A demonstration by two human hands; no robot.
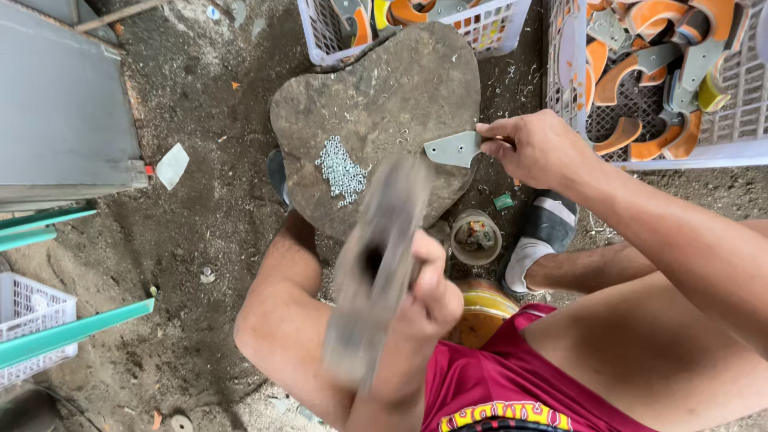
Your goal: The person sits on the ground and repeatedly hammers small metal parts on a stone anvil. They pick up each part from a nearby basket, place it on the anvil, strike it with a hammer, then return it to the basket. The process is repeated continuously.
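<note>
A: Head view, looking straight down. What has the right hand [538, 150] got?

B: It pinches a flat grey metal plate [454, 148] by one end, fingers closed on it. The plate lies on the edge of the stone slab [384, 96], at about three o'clock on the stone.

A: And the left hand [432, 292]?

B: It is wrapped tight around a hammer [376, 264]. The hammer is so blurred that its head and handle run together; only a grey-brown streak shows, rising toward the stone from six o'clock.

A: Anything else on the stone?

B: A small heap of silver rivets [342, 170], left of the plate, near the middle. They are too small to make out singly.

A: Around it?

B: At twelve o'clock a white basket [504, 24], cut off by the frame. At two o'clock a second basket [736, 136] full of orange and grey parts, also cut off. A small round tin [476, 237] stands at five o'clock, its contents unclear. A shoe [538, 236] is just right of it.
</note>
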